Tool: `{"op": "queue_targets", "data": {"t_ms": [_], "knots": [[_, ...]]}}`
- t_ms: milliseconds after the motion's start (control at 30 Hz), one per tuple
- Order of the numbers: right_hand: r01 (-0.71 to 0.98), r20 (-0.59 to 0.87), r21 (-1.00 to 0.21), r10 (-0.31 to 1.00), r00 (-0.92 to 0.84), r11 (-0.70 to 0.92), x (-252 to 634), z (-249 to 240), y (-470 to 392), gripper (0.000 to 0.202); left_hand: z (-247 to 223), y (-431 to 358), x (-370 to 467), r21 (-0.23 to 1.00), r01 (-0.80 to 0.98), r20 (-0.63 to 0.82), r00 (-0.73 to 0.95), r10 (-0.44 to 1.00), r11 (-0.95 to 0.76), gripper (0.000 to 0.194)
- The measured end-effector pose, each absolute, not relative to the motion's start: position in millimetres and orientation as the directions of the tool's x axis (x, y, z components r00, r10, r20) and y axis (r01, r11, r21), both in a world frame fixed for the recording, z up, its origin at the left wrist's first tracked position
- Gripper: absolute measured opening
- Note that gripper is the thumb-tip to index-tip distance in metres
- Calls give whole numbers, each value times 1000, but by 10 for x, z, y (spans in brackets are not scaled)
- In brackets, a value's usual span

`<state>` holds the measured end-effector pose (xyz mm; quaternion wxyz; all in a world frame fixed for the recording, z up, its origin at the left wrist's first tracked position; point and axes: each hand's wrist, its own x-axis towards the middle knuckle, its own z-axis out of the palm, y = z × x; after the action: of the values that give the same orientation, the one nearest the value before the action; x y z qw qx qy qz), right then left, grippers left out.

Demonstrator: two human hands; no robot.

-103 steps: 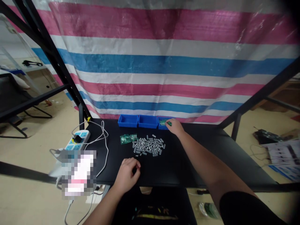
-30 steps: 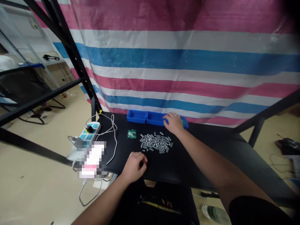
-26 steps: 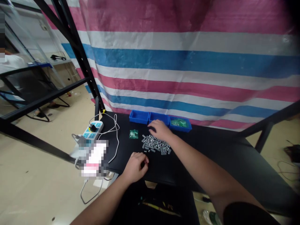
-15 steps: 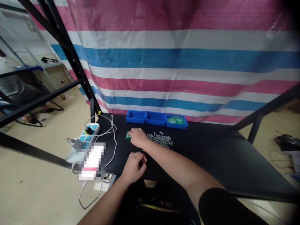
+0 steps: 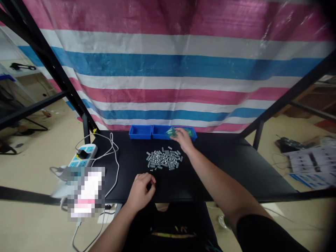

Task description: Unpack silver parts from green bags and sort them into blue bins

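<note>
My right hand (image 5: 183, 138) is closed on a small green plastic packet (image 5: 171, 132), held at the border of the middle and right bins. Under and behind that hand, the right blue bin (image 5: 194, 138) contains more green packets, partly hidden by my fingers. My left hand (image 5: 141, 190) rests near the table's front edge with its fingers curled toward the thumb. Whatever it may hold is hidden. Between the hands lies a pile of small grey metal cylinders and shiny silver pieces (image 5: 164, 159). Two small screw-like pieces (image 5: 153, 170) lie at its near side.
Two more blue bins, the left (image 5: 140, 132) and the middle (image 5: 160, 133), join the row along the striped sheet (image 5: 168, 94). A power strip (image 5: 84, 155) with white cables (image 5: 117, 168) occupies the black table's left end, beside a blurred-out device (image 5: 88, 192). Black frame posts flank both sides.
My right hand has lifted the green packet from the table left of the pile and carried it right and back to the bins. My left hand keeps its curled pose. The view has shifted right.
</note>
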<state>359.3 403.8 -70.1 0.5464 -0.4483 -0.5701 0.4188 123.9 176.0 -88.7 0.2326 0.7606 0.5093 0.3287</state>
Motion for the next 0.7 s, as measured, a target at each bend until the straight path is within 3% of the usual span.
{"op": "queue_targets", "data": {"t_ms": [67, 133, 167, 367, 700], "knots": [[200, 291, -941, 955, 64, 273, 4029, -606, 4192, 33, -892, 1761, 1241, 688, 621, 266, 264, 927, -375, 12], [561, 377, -775, 925, 43, 290, 4405, -519, 4301, 32, -892, 1758, 1243, 690, 621, 263, 263, 928, -372, 12], [620, 390, -731, 920, 38, 285, 4556, -486, 4338, 29, -890, 1756, 1244, 692, 620, 261, 263, 929, -370, 12], [800, 337, -526, 934, -115, 288, 4869, -516, 4400, 14, -878, 1745, 1247, 697, 617, 256, 261, 931, -365, 12], [921, 320, -224, 917, -240, 319, 4695, -491, 4427, 26, -876, 1746, 1257, 704, 612, 268, 240, 933, -360, 13]]}}
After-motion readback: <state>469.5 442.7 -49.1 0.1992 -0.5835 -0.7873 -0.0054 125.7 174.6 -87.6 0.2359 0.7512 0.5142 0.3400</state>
